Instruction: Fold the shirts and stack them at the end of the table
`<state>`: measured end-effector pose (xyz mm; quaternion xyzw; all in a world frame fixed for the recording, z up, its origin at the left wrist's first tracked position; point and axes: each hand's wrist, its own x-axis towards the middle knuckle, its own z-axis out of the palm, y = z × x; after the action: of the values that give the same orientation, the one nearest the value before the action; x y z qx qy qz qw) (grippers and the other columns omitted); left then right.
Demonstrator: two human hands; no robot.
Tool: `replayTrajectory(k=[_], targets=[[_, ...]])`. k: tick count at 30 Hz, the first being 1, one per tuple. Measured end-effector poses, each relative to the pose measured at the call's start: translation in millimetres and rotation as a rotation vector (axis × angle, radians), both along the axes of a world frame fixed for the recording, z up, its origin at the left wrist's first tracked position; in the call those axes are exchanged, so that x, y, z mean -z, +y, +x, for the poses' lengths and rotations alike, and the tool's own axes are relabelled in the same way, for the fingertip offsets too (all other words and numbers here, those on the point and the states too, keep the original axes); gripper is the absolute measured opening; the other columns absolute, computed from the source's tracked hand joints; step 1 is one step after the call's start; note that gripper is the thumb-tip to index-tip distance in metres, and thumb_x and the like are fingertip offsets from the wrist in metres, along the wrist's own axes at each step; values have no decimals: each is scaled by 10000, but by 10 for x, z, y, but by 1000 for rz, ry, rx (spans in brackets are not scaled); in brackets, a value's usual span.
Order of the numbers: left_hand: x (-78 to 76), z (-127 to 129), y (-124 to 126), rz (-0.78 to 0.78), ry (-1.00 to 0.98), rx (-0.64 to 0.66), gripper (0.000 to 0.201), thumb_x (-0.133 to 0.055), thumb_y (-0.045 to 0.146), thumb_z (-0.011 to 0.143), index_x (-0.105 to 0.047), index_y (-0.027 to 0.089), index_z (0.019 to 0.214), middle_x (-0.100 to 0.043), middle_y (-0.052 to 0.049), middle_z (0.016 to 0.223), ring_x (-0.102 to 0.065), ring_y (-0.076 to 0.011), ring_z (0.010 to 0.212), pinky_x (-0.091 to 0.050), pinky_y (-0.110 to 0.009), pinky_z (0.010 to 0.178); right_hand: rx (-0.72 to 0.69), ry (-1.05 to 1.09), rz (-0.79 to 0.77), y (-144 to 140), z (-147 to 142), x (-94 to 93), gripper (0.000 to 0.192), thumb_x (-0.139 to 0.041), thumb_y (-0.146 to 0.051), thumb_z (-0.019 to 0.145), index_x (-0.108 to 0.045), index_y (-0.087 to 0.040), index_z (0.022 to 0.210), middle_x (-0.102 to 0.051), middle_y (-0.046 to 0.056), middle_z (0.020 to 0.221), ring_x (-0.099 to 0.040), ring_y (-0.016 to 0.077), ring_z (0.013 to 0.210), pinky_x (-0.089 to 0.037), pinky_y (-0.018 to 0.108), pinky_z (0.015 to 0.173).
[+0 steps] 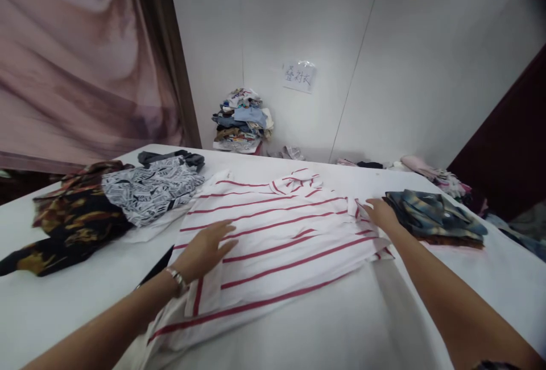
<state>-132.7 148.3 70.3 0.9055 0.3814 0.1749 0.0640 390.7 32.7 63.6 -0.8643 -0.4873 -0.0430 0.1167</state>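
Note:
A white shirt with red stripes lies spread on the white table, its bunched collar toward the far side. Over the shirt's left part is my left hand, fingers stretched out and apart, holding nothing; a bracelet circles that wrist. At the shirt's right edge, my right hand has its fingers closed on the cloth near a sleeve. The shirt's near left corner hangs partly behind my left forearm.
Folded shirts are stacked on the right. To the left lie a black-and-white patterned garment and a dark floral garment. A tall clothes pile stands by the wall beyond the table, with more clothes at the far right.

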Motion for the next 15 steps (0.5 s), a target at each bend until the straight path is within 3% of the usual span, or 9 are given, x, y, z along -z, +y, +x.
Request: replayTrajectory(k=[4,7,12,15], targets=[[-18,186,676,18,141,-119,451,-442,383,850,-618,106,1159,-583,-167,1277,-541,-267,1180,-405,-398,1030,-90,88,29,672,-255,-132,343,-394,-281,906,-670,-184,1086,-663,79,1167,-586,207,1106,-411,281,943],[10,311,1086,42,255,-190,426,-422,326,855,-598,112,1178,-573,-152,1290,-520,-257,1201,-393,-379,1030,-122,133,22,1219,-432,-130,373,-398,-264,902,-611,-185,1197,-642,68,1202,-582,196,1109,-423,263,928],[48,511,1544,98,321,-219,406,-360,237,870,-579,106,1186,-563,-161,1282,-492,-264,1215,-382,-392,1013,-192,160,-1,1972,-727,-36,669,-490,-111,808,-316,-212,1447,-401,104,1449,-484,221,1232,-392,282,980],[90,640,1722,108,332,-165,406,-350,159,853,-579,124,1187,-563,-155,1274,-503,-253,1192,-389,-384,985,-227,191,-32,2304,-901,68,770,-538,-86,767,-269,-294,1457,-330,95,1490,-509,243,1205,-419,321,948]])
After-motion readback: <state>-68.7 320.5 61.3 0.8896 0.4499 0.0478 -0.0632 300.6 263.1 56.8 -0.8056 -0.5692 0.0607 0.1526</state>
